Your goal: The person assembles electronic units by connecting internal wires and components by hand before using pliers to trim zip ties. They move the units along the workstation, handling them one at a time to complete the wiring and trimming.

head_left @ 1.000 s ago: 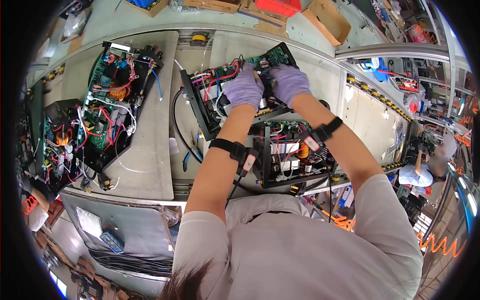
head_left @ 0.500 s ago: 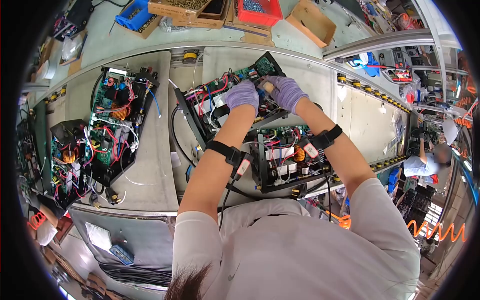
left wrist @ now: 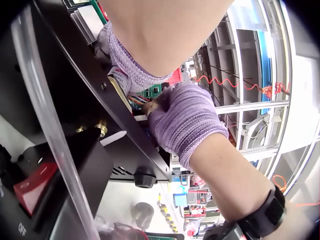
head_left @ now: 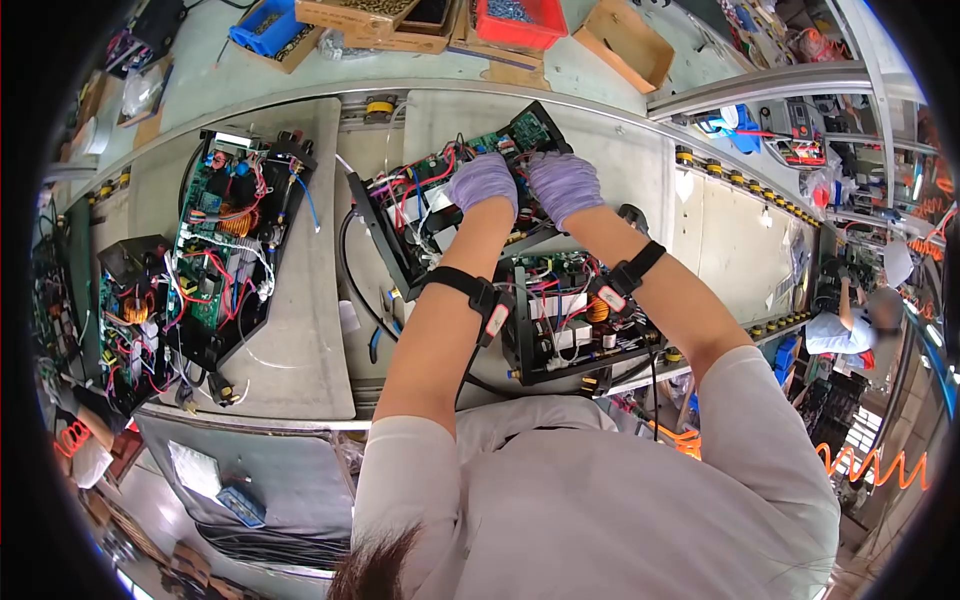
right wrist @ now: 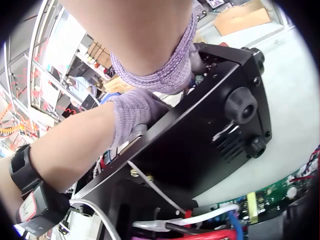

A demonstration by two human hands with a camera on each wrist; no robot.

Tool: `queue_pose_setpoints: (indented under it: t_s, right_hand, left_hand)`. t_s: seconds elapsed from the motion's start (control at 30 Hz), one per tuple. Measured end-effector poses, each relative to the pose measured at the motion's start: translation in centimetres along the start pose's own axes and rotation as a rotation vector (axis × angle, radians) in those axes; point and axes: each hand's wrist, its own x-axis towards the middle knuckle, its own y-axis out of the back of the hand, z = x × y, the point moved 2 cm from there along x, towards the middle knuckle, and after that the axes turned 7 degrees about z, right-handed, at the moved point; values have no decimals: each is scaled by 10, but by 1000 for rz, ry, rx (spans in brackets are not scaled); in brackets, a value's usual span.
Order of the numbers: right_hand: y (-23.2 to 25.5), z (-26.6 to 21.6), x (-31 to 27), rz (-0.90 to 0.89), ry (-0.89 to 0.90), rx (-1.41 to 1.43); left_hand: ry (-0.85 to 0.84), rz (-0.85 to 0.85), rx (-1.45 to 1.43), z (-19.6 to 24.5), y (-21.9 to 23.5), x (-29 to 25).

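Observation:
Both hands wear purple knit gloves and reach into a black metal chassis (head_left: 378,240) with green circuit boards (head_left: 530,130) and coloured wires. The left hand (head_left: 483,183) is over the middle of the chassis, its fingers hidden down among the parts. Close to its right, the right hand (head_left: 563,187) bends over the near side wall. In the left wrist view, the right hand's (left wrist: 187,117) fingertips are right at a bundle of multicoloured wires (left wrist: 136,102). I cannot tell what the fingers hold. Black knobs (right wrist: 241,105) show on the chassis panel in the right wrist view.
A second open unit (head_left: 555,335) stands just in front, under the right forearm. Two more wired units (head_left: 225,270) are on the left. A black cable (head_left: 347,250) loops beside the chassis. Behind the line are a blue bin (head_left: 262,28), a red bin (head_left: 520,30) and a cardboard box (head_left: 622,45).
The head view has shifted slightly. Half a second ago the right hand was turned, with a tan patch at its fingers; now its back faces up and its fingers are down in the chassis. The left hand stays close by.

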Motion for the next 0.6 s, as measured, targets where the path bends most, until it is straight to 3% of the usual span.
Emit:
queue_pose_setpoints:
  t_s: [0.03,0.13,0.2,0.37,0.47,0.5,0.6]
  right_hand:
    - [0,-2,2,-11,-11,20]
    - [13,-8,6,-269,-17,-14]
    - [20,-12,6,-305,-23,-24]
    - [9,-16,6,-163,-55,-24]
    - [2,-16,10,-237,-87,-6]
    - [1,-15,13,-209,-56,2]
    - [-4,-11,13,-136,-1,11]
  left_hand:
    - [-9,3,5,-1,0,1]
    - [-31,66,-76,-6,5,-10]
    - [-69,162,-135,-12,0,-16]
    - [-136,247,-274,-23,-2,-22]
    - [-182,361,-466,-22,1,-38]
    - [-170,305,-511,-21,6,-47]
    - [-131,-221,-1061,-31,12,-62]
